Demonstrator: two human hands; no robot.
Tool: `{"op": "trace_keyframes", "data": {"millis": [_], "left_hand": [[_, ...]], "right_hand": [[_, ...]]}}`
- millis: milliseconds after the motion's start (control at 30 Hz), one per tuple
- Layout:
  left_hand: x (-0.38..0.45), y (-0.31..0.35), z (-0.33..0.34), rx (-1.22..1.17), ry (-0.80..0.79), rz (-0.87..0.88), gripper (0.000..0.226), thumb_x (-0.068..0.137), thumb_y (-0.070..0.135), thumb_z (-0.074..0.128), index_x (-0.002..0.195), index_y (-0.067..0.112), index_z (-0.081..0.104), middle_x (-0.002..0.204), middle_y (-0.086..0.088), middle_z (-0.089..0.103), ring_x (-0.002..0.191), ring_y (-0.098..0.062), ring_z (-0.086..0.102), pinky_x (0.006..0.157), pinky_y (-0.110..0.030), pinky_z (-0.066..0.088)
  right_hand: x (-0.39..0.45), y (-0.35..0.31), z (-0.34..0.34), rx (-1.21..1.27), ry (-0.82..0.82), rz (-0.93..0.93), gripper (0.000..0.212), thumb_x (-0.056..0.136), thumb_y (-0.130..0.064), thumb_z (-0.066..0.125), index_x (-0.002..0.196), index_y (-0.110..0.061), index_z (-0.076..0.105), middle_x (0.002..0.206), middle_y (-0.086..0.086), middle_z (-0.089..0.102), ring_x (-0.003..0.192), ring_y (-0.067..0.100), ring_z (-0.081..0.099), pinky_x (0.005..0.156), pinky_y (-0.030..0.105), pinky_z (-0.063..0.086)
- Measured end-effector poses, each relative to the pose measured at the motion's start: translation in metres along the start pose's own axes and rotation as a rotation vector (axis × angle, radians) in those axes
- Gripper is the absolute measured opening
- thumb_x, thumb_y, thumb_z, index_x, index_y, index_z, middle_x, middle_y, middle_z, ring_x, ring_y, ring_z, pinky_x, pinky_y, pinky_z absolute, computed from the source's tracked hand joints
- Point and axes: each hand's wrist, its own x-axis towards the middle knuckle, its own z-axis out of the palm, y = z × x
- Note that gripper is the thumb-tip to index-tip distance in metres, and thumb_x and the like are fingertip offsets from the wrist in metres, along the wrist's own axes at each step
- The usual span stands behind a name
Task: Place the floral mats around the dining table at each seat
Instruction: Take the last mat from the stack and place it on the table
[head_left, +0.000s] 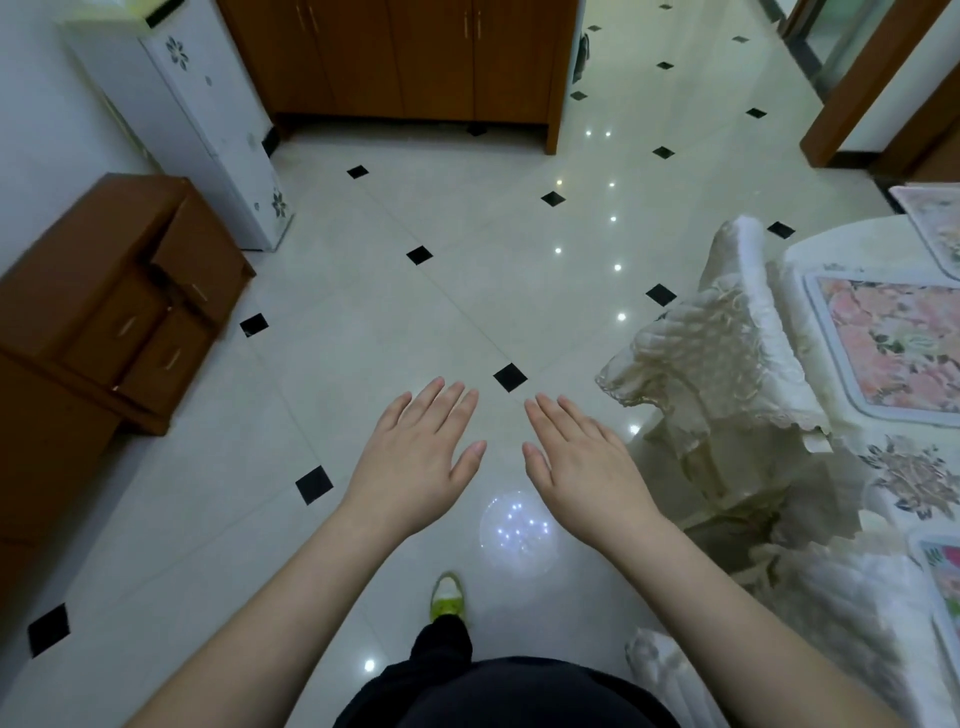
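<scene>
My left hand (415, 457) and my right hand (582, 467) hover side by side over the tiled floor, palms down, fingers straight, holding nothing. At the right edge stands the dining table (904, 473) under a cream floral cloth. A pink floral mat (893, 348) lies flat on it at the near seat. A second floral mat (935, 223) lies further back, cut off by the frame. The corner of a third floral mat (943, 577) shows at the lower right. Both hands are well left of the table and touch no mat.
A chair (727, 343) with a cream lace cover stands against the table's left side. A brown drawer cabinet (114, 306) sits at the left, a white appliance (202, 119) behind it, and a tall wooden cupboard (405, 57) at the back. My foot (447, 597) is on the glossy floor.
</scene>
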Motion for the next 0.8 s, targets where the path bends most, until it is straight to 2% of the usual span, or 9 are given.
{"op": "trace_keyframes", "data": {"millis": [133,300,367,433,567,700,800], "left_hand": [[0.048,-0.044,-0.008,-0.002,-0.012,0.038,0.066,0.097,0.051,0.020,0.146,0.015,0.045,0.150,-0.003,0.048,0.143,-0.022,0.038,0.115,-0.043,0.030],[0.110,-0.083,-0.019,-0.046,-0.125,0.049,0.088,0.081,0.059,-0.015,0.158,0.023,0.011,0.166,0.006,0.010,0.153,-0.013,0.002,0.122,-0.036,0.003],[0.132,-0.091,-0.020,-0.056,-0.129,0.050,0.090,0.079,0.058,-0.018,0.158,0.024,0.008,0.166,0.007,0.009,0.152,-0.012,0.000,0.122,-0.036,0.002],[0.154,-0.097,-0.020,-0.054,-0.090,0.068,0.086,0.084,0.057,-0.012,0.157,0.022,0.016,0.165,0.005,0.017,0.152,-0.014,0.008,0.121,-0.037,0.009],[0.200,-0.097,-0.022,-0.050,0.052,0.118,0.063,0.098,0.048,0.022,0.139,0.014,0.054,0.142,-0.003,0.056,0.136,-0.022,0.048,0.107,-0.045,0.040],[0.257,-0.086,-0.020,-0.048,0.103,0.149,0.058,0.097,0.046,0.029,0.133,0.014,0.060,0.135,-0.004,0.062,0.129,-0.025,0.055,0.101,-0.046,0.045],[0.306,-0.075,-0.019,-0.025,0.073,0.137,0.060,0.096,0.049,0.029,0.133,0.014,0.061,0.135,-0.004,0.062,0.128,-0.027,0.056,0.100,-0.049,0.046]], "right_hand": [[0.061,-0.016,-0.007,-0.004,0.050,0.029,0.085,0.081,-0.052,-0.008,0.154,-0.020,0.022,0.161,-0.005,0.022,0.149,0.015,0.014,0.118,0.034,0.014],[0.118,-0.027,-0.018,-0.023,0.051,0.063,0.083,0.083,-0.051,-0.007,0.154,-0.021,0.022,0.161,-0.006,0.021,0.149,0.014,0.013,0.118,0.033,0.012],[0.136,-0.025,-0.020,-0.036,0.061,0.090,0.078,0.087,-0.050,-0.001,0.153,-0.019,0.027,0.159,-0.004,0.028,0.148,0.017,0.020,0.117,0.036,0.017],[0.152,-0.018,-0.022,-0.051,0.093,0.128,0.069,0.093,-0.046,0.012,0.148,-0.016,0.039,0.153,0.000,0.040,0.143,0.022,0.034,0.113,0.041,0.029],[0.188,0.005,-0.027,-0.087,0.127,0.213,0.058,0.095,-0.040,0.026,0.139,-0.013,0.052,0.143,0.003,0.053,0.133,0.025,0.049,0.105,0.045,0.041],[0.229,0.038,-0.033,-0.113,0.164,0.286,0.056,0.095,-0.041,0.028,0.136,-0.014,0.056,0.141,0.007,0.055,0.131,0.027,0.051,0.105,0.048,0.042],[0.261,0.069,-0.041,-0.115,0.176,0.298,0.057,0.095,-0.043,0.028,0.133,-0.014,0.059,0.141,0.010,0.055,0.130,0.029,0.052,0.107,0.046,0.039]]}}
